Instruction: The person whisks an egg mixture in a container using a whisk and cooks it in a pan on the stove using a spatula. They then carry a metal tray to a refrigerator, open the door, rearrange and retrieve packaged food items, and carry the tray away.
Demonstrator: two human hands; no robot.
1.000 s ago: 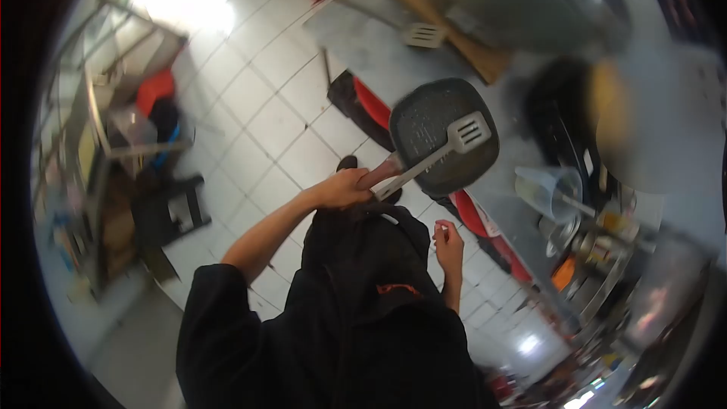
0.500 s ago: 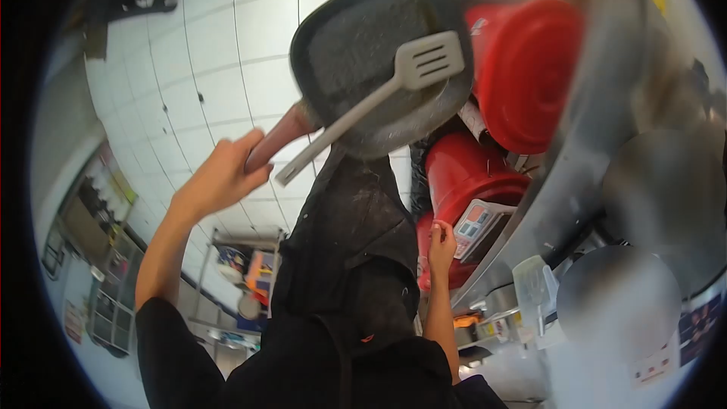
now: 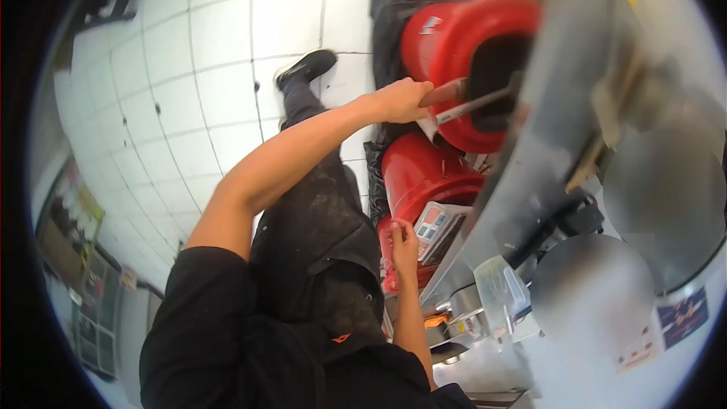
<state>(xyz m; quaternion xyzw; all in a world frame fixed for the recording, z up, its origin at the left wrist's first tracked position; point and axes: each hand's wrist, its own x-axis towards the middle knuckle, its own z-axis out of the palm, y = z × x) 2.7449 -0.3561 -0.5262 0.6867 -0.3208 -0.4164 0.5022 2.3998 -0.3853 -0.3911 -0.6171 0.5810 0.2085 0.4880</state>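
Note:
My left hand (image 3: 409, 100) is closed around the brown handle (image 3: 447, 92) of a dark square frying pan (image 3: 496, 68). The pan is in front of the upper red bin (image 3: 435, 45), partly hidden by the metal counter edge. Across it lies a grey spatula (image 3: 477, 103); its head is hard to make out. My right hand (image 3: 404, 238) is lower down with curled fingers, beside a digital scale (image 3: 435, 227) and a second red bin (image 3: 424, 174). What those fingers hold, if anything, is too small to tell.
A curved metal counter edge (image 3: 545, 98) runs along the right. Beyond it are a clear plastic container (image 3: 500, 291) and blurred round patches. My shoe (image 3: 307, 68) stands on white floor tiles (image 3: 219, 30). Black plastic (image 3: 390, 30) lies beside the bins.
My left hand has carried the pan and spatula right and away from me, from above the floor to the upper red bin. My right hand stays beside the scale.

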